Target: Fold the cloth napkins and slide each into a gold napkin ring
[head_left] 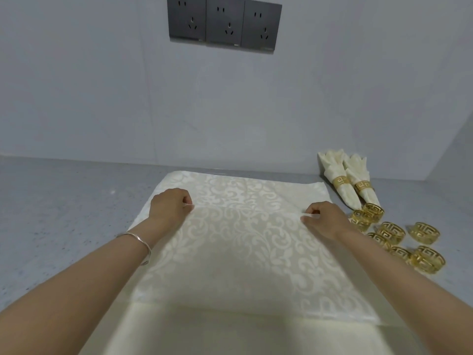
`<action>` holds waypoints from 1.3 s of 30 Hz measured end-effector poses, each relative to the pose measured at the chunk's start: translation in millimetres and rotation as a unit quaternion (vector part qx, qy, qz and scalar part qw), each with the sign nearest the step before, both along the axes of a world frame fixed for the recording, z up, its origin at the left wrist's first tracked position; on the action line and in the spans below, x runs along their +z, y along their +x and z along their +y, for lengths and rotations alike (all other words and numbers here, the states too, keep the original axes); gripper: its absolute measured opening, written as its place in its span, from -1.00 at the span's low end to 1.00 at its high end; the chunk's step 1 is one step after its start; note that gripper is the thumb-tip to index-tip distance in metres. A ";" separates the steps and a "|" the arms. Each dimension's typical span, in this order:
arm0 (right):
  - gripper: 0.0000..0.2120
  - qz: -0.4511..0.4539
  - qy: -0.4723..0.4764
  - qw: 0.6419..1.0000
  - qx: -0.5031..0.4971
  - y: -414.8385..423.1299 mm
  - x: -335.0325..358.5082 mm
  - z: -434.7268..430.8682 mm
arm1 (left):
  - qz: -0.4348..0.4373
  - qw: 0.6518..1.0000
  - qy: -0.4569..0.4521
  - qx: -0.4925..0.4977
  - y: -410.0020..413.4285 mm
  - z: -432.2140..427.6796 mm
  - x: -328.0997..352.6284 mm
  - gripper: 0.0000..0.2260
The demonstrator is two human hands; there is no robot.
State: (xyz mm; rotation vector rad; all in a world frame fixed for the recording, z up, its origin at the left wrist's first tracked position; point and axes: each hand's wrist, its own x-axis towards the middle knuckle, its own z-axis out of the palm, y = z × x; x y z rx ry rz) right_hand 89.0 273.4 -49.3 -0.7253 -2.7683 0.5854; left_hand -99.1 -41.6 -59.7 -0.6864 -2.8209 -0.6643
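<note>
Left hand [170, 204], right hand [323, 220] pinch the napkin [243, 239]; near edge cut off.

Pale grey wall [102, 85] behind, plain, matte. Three dark grey sockets [224, 24] side by side, high centre. Grey speckled table [51, 201] butting against wall. Second wall [455, 149] at right, forming corner. Soft even light, faint shadows.
</note>
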 end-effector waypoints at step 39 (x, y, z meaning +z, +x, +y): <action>-0.46 -0.122 0.073 0.988 0.060 89.4 -39.3 -137.7 | -0.056 0.980 -0.160 -0.101 161.6 -20.6 -32.9 -0.51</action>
